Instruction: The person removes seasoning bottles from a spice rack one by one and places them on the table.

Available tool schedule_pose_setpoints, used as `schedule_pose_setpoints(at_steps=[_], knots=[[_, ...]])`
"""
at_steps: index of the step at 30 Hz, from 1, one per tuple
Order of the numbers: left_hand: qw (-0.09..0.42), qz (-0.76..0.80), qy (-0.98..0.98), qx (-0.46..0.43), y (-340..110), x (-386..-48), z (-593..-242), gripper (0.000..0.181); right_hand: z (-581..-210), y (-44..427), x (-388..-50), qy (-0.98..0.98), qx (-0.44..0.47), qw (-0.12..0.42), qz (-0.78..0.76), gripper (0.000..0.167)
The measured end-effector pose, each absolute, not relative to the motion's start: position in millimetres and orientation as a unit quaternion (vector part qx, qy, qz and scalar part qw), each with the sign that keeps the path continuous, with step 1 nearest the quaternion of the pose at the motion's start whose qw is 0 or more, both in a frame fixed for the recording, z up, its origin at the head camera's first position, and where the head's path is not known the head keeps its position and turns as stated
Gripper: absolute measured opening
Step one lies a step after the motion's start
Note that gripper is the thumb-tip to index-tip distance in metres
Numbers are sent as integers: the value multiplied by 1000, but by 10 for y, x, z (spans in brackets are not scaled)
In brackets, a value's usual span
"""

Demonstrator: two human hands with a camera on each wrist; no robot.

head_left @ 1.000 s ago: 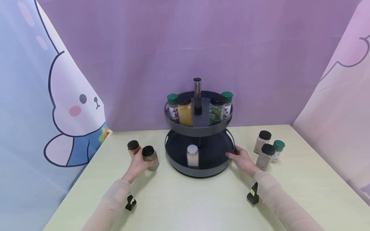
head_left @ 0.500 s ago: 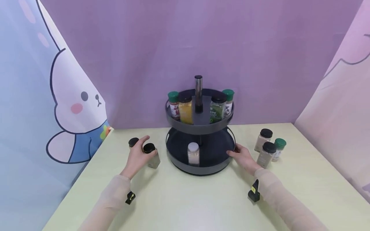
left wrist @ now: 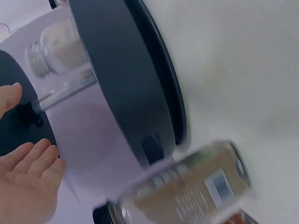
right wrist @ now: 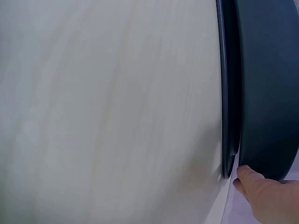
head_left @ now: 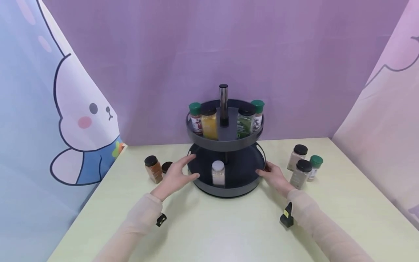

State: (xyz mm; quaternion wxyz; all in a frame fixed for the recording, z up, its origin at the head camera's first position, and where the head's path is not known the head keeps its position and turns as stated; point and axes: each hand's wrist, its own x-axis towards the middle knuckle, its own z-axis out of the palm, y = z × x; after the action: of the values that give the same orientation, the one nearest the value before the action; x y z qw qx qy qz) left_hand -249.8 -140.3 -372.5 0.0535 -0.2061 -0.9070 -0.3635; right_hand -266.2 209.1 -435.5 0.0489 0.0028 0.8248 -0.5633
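A dark two-tier spice rack (head_left: 226,145) with a central post stands in the middle of the table. My left hand (head_left: 176,177) holds nothing; its fingers spread beside the left rim of the lower tier, thumb apart. In the left wrist view, that hand (left wrist: 32,182) shows an open palm near the rack. My right hand (head_left: 275,180) grips the right rim of the lower tier at the handle cutout; the right wrist view shows its fingers (right wrist: 254,182) on the rim. A white-capped jar (head_left: 218,175) stands on the lower tier. Behind my left hand, a black-capped jar (head_left: 166,168) is partly hidden.
The upper tier carries a yellow spice jar (head_left: 210,125), a green herb jar (head_left: 244,125) and two green-capped bottles. Left on the table is a reddish-brown spice jar (head_left: 154,171). At right stand two black-capped jars (head_left: 299,176) and a green-capped bottle (head_left: 315,168).
My left hand has let go of the black-capped jar at left, lifted off it and moved right to the rack's lower rim. My right hand stays on the rim.
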Motion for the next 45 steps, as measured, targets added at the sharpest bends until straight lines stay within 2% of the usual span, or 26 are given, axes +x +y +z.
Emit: schedule_pose_setpoints(at_steps=[14,34,45], knots=[[-62,-450,-861,-226,-971,-2658,-3952,68,-4376,2114,-2641,826,6,53,-561,68],[-72,-445,-865,-222,-781,-2762,-4099,63,-4381,2105,-2639,826,14,53,-561,67],[-62,-422,-876,-225,-765,-2748,-4058,47,-4368,2083,-2644,820,10,52,-570,69]])
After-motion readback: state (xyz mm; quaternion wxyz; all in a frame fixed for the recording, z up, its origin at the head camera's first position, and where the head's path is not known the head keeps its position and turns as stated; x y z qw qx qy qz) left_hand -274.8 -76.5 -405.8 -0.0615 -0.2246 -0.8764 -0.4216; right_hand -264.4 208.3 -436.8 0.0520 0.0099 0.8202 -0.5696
